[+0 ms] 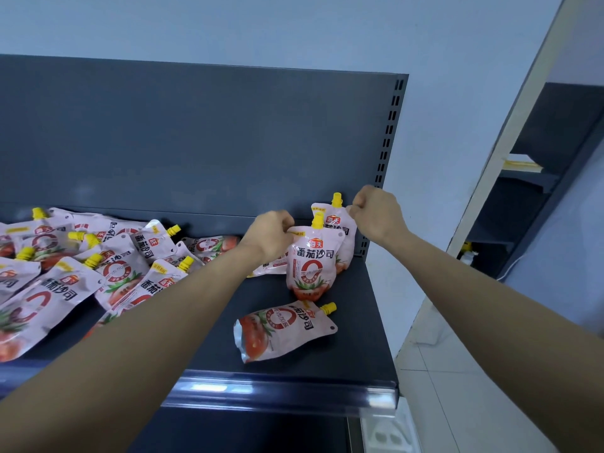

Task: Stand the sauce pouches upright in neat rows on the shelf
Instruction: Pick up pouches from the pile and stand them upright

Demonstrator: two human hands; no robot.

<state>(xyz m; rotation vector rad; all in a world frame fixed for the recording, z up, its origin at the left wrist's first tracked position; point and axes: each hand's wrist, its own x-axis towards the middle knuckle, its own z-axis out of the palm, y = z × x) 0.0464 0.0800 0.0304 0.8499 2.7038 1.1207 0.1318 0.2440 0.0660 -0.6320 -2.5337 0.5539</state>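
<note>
Here, on the dark shelf (353, 348), two sauce pouches stand upright at the right end, one behind the other. The front pouch (310, 261) stands with its yellow cap up; the left hand (271, 233) has its fingers curled closed, pinching the pouch's top left corner beside the spout. The rear pouch (341, 223) stands just behind it, near the back panel (196, 138); the right hand (376, 212) is closed with its fingertips at the pouch's top right corner, beside the cap, though whether they truly grip it cannot be told. In front of the upright pair, a single pouch (284, 328) lies flat, apart from both hands. A loose heap of pouches (81, 266) lies flat across the shelf's left part, under the left forearm.
</note>
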